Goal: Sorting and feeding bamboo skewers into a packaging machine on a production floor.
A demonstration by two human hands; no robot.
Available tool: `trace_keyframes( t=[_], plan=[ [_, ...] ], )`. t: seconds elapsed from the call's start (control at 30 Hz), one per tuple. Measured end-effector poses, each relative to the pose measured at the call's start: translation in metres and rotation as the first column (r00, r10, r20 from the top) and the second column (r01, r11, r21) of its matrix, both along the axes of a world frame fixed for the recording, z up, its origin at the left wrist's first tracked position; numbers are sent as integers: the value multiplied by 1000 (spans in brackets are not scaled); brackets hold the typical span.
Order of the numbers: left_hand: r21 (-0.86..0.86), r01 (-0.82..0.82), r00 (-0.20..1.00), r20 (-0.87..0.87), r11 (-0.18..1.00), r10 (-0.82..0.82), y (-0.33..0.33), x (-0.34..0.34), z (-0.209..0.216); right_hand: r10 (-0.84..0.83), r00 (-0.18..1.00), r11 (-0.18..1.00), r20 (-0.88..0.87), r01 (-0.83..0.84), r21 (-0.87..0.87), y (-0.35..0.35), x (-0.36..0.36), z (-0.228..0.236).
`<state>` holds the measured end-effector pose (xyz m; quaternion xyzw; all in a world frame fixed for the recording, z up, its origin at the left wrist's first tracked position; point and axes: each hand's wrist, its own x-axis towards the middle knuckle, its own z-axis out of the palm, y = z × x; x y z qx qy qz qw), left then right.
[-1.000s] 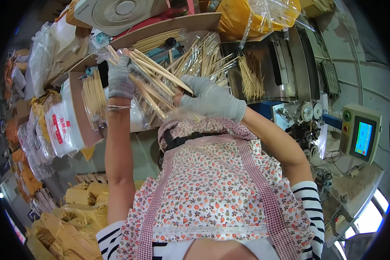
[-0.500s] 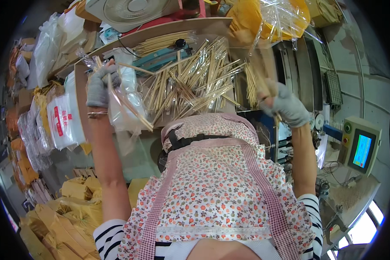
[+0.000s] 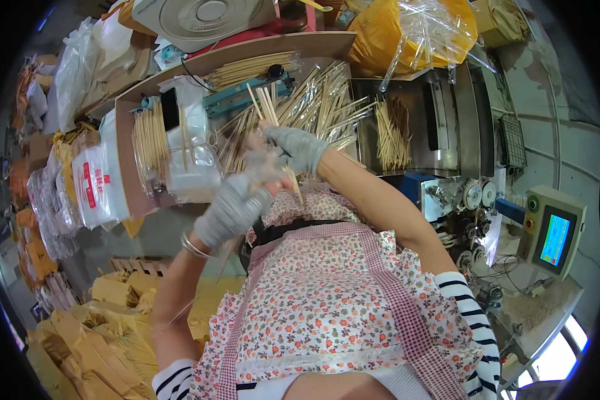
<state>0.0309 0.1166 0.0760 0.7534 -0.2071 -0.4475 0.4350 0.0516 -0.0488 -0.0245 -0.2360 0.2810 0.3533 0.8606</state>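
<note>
Both my hands wear grey knit gloves and are raised together over my floral apron [image 3: 326,300]. My right hand [image 3: 298,148] is shut on a small bundle of thin wooden sticks [image 3: 268,110] that points up and away from me. Just below it, my left hand [image 3: 232,210] is blurred and closed around a clear plastic bag [image 3: 260,163]; the sticks' lower ends reach into that bag. Behind my hands a loose heap of wooden sticks [image 3: 326,100] covers the worktable [image 3: 280,53].
A metal machine tray [image 3: 413,127] with more sticks is at the right, beside a control panel with a lit screen [image 3: 554,237]. Bagged sticks [image 3: 154,143] and white bags [image 3: 90,180] lie at left. Yellow sacks [image 3: 120,300] are piled below, and yellow bags [image 3: 393,33] sit above.
My hands were apart half a second ago, the left at the left bags and the right by the machine tray. Both have come together at the middle, sticks now meeting the bag.
</note>
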Motion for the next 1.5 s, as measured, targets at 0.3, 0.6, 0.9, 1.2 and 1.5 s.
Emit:
trace_keyframes(
  t=[0.3,0.6,0.9,1.2,1.5],
  plan=[
    [-83,52,986,163,995,-38,28,-56,-38,-280,918,918,281,342,-202,-52,18,0],
    [-15,-675,648,-491,738,582,41,-36,-48,-325,877,833,353,442,-332,-83,17,14],
    [31,-602,731,-380,798,567,38,-31,-49,-300,868,809,395,451,-377,-79,13,14],
    [-12,-591,758,-351,807,550,24,-22,-38,-291,883,795,368,437,-420,-63,9,23],
    [-69,-297,937,-215,952,277,-10,-19,-33,-157,844,835,514,391,-387,-42,-12,51]
  ],
)
